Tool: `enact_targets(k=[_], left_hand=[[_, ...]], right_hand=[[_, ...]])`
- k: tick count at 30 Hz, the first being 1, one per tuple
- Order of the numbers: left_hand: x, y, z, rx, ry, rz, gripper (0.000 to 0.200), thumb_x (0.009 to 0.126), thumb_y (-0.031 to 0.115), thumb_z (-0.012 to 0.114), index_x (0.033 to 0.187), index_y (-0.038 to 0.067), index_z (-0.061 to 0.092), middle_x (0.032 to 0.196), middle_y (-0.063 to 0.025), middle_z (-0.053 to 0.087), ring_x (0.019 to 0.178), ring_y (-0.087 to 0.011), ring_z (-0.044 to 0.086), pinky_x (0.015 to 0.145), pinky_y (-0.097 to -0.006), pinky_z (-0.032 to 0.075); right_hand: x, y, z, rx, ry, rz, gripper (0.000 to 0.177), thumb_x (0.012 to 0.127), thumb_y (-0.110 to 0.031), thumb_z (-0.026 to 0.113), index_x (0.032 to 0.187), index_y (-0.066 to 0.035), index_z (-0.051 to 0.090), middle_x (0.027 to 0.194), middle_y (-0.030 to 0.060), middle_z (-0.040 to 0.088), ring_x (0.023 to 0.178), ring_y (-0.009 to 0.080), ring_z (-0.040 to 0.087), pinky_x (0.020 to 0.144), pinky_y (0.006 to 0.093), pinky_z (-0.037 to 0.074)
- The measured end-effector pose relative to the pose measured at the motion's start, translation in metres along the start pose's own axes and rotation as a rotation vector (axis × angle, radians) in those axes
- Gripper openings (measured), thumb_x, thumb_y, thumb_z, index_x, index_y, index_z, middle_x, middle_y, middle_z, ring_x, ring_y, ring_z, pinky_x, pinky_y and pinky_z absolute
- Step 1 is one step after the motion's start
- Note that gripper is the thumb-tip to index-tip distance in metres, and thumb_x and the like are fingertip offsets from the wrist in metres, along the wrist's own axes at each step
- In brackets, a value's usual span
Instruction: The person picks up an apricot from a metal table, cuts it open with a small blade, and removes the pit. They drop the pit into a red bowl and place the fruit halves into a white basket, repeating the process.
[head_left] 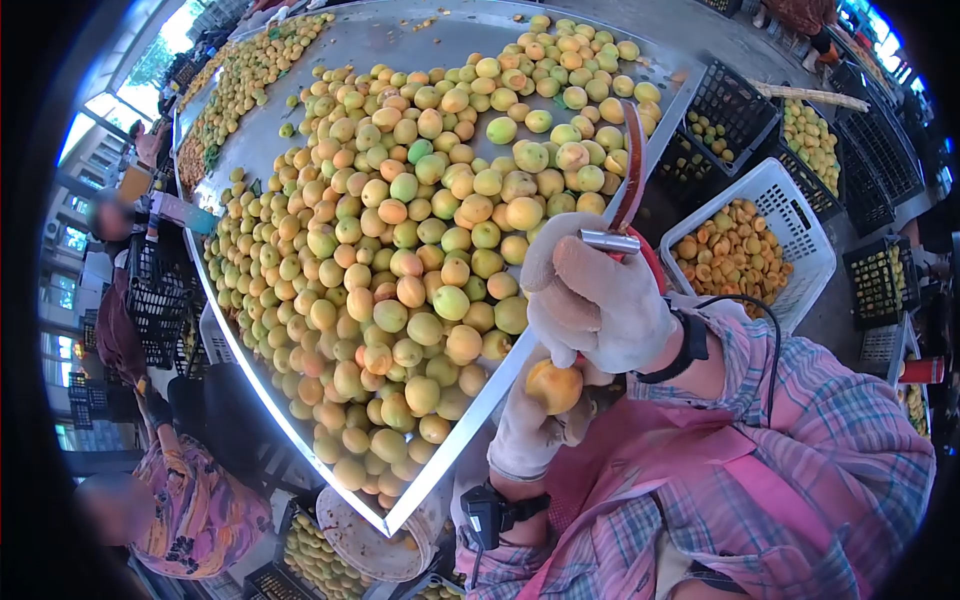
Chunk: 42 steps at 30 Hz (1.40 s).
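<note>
My right hand [600,290], in a whitish work glove, is closed around a red-handled hand tool [632,165]. A long curved reddish-brown arm and a short metal cylinder of the tool stick out past my fingers. Just below it, my left hand [525,430], gloved too, grips an orange-yellow apricot [553,387]. Its fingers wrap the fruit from beneath, and the right hand partly overlaps it in this view. Both hands are at the metal-rimmed corner of a table [470,437] heaped with yellow, orange and greenish apricots [400,250].
A white plastic crate [812,255] of opened apricot halves stands at my right. Black crates [735,110] hold more fruit nearby, with a wooden stick [815,97] across them. Below the table corner is a pale bucket [375,550]. Another person [195,500] sits at the left.
</note>
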<state>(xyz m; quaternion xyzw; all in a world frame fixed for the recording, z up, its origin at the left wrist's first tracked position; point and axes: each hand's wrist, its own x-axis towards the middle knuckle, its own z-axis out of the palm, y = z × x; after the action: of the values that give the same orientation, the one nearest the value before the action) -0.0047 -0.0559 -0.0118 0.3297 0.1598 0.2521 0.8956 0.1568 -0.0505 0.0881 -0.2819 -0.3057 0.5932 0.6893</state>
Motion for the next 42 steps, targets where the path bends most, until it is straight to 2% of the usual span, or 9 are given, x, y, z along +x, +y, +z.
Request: enact_targets(k=[5,13,19,27,30,35,38,40,42], left_hand=[[0.0,-0.01,0.004,0.005,0.087,0.018,0.081,0.08,0.074,0.054,0.121,0.004,0.047,0.086,-0.0072,0.061,0.053,-0.009,0.05,0.051,-0.0197,0.039],[0.011,-0.007,-0.005,-0.643,-0.024,-0.112,0.04,0.087,0.019,0.069,0.117,0.001,0.048,0.093,-0.0081,0.06,0.077,-0.0142,0.06,0.064,-0.0241,0.05],[0.016,-0.008,0.015,0.264,0.362,0.16,0.031,0.081,0.001,0.069,0.108,0.0,0.054,0.095,-0.0035,0.062,0.082,-0.0119,0.062,0.067,-0.0239,0.051],[0.02,-0.008,0.009,-0.176,0.417,0.049,0.028,0.079,-0.003,0.063,0.105,0.0,0.053,0.089,-0.0019,0.059,0.07,-0.008,0.059,0.056,-0.0178,0.047],[0.019,-0.007,0.012,0.207,0.458,0.147,0.031,0.079,-0.003,0.064,0.107,0.0,0.052,0.092,-0.0026,0.059,0.072,-0.0082,0.059,0.059,-0.0178,0.048],[0.02,-0.001,0.024,0.604,0.394,0.326,0.026,0.086,0.005,0.062,0.11,0.001,0.054,0.097,-0.0056,0.064,0.082,-0.0127,0.064,0.067,-0.0243,0.052],[0.024,0.0,0.025,-0.085,0.479,0.085,0.035,0.081,0.001,0.067,0.114,0.0,0.054,0.101,-0.0059,0.064,0.088,-0.0139,0.064,0.074,-0.0268,0.053],[0.027,-0.012,0.015,0.633,0.483,0.285,0.033,0.086,0.007,0.064,0.117,0.002,0.054,0.104,-0.0065,0.064,0.089,-0.0162,0.064,0.076,-0.027,0.054],[0.03,-0.017,0.004,0.528,0.472,0.201,0.032,0.086,0.011,0.063,0.116,0.002,0.056,0.103,-0.0085,0.065,0.089,-0.0194,0.065,0.077,-0.0294,0.054]], right_hand=[[0.001,0.008,-0.004,-0.006,-0.042,0.023,0.026,0.101,-0.023,0.046,0.096,0.0,0.057,0.051,-0.0031,0.041,0.038,0.0082,0.038,0.037,0.0246,0.037],[0.011,0.017,-0.008,-0.181,0.045,0.063,0.022,0.099,-0.014,0.043,0.094,0.001,0.058,0.051,-0.0037,0.043,0.038,0.0068,0.039,0.038,0.0223,0.035],[0.011,0.046,-0.02,-0.956,-0.023,-0.503,0.006,0.089,0.002,0.052,0.09,0.004,0.057,0.067,0.0003,0.058,0.056,0.0044,0.052,0.049,0.0172,0.04],[0.012,0.047,-0.031,-1.434,-0.113,-0.757,0.029,0.075,0.001,0.063,0.102,-0.011,0.06,0.094,-0.0058,0.065,0.077,0.0141,0.062,0.069,0.0271,0.046],[0.002,0.041,-0.009,-0.623,-0.04,-0.23,0.03,0.075,0.002,0.062,0.101,-0.012,0.059,0.097,-0.0047,0.065,0.083,0.0141,0.064,0.066,0.0267,0.045],[-0.002,0.042,-0.018,-0.679,-0.119,-0.316,0.026,0.09,-0.008,0.055,0.115,-0.003,0.055,0.091,0.0061,0.065,0.065,0.0063,0.055,0.063,0.0193,0.043],[-0.009,0.049,-0.022,-0.832,-0.018,-0.192,0.015,0.088,-0.009,0.056,0.099,-0.003,0.065,0.087,0.006,0.067,0.067,0.0091,0.058,0.063,0.0222,0.045],[-0.011,0.04,-0.014,-0.737,-0.005,-0.084,0.013,0.086,-0.009,0.057,0.087,-0.003,0.069,0.081,0.0051,0.068,0.07,0.0117,0.061,0.064,0.0253,0.047],[-0.011,0.022,-0.005,-0.679,-0.063,-0.089,0.013,0.085,-0.009,0.058,0.089,-0.003,0.069,0.08,0.005,0.068,0.071,0.012,0.062,0.065,0.0264,0.048]])
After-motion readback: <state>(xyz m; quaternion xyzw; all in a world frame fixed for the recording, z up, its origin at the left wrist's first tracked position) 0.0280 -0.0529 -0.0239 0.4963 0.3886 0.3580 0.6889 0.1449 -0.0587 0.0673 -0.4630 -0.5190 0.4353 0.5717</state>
